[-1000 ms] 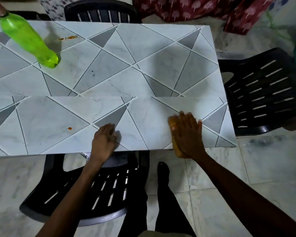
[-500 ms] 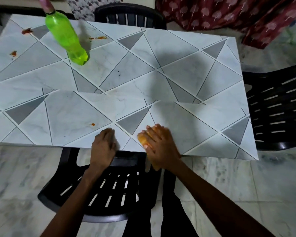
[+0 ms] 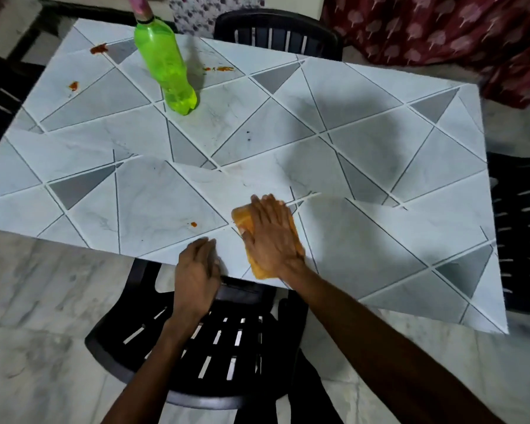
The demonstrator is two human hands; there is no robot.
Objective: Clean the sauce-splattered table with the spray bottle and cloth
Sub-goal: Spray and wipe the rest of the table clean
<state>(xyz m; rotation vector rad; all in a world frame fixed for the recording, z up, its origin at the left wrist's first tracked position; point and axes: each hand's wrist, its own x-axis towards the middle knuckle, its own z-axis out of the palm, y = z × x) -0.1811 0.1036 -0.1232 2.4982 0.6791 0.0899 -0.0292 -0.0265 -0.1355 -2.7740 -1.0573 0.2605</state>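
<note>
While we pressed the orange cloth (image 3: 242, 220) flat under our open right hand (image 3: 273, 237) at the table (image 3: 380, 166) near edge | nearest sauce spot (image 3: 193, 224) just left, right hand closer | left hand (image 3: 198, 270) open, empty on that edge

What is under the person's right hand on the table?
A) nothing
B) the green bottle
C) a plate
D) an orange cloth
D: the right hand lies flat on an orange cloth near the table's front edge, while the green bottle stands untouched at the far side.

green bottle (image 3: 166, 61), orange cloth (image 3: 244, 220), grey-triangled table (image 3: 364, 142)
</note>
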